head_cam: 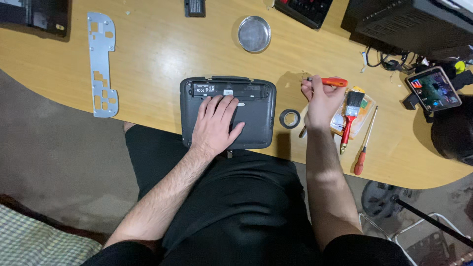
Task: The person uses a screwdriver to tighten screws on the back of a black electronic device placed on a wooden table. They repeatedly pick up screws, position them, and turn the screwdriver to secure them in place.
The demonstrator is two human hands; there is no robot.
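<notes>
Under our left hand the fingers lie flat and spread, palm down, pressing on the back of a dark grey laptop that sits upside down at the near edge of the wooden table, partly overhanging toward our lap. That hand grips nothing; it only pins the case. Just beyond the fingertips an open battery bay runs along the far edge of the case.

Our right hand is curled closed around an orange-handled screwdriver, held level, its dark tip pointing left, raised a little off the table and well apart from the laptop.

We judge the laptop to be stiff and moderately heavy, with a plastic shell smooth enough to slide on the varnished top, so a flat palm on the middle of the base seems the sound hold; lifting it would be safest by the 2 short sides. The open bay edge looks thinner and more fragile.

Between the laptop and our right wrist lies a small roll of black tape. Right of the hand rest a paintbrush with a red handle and a second, longer screwdriver. Farther off sit a round metal dish, a grey metal bracket at the left, and a lit phone at the right.
</notes>
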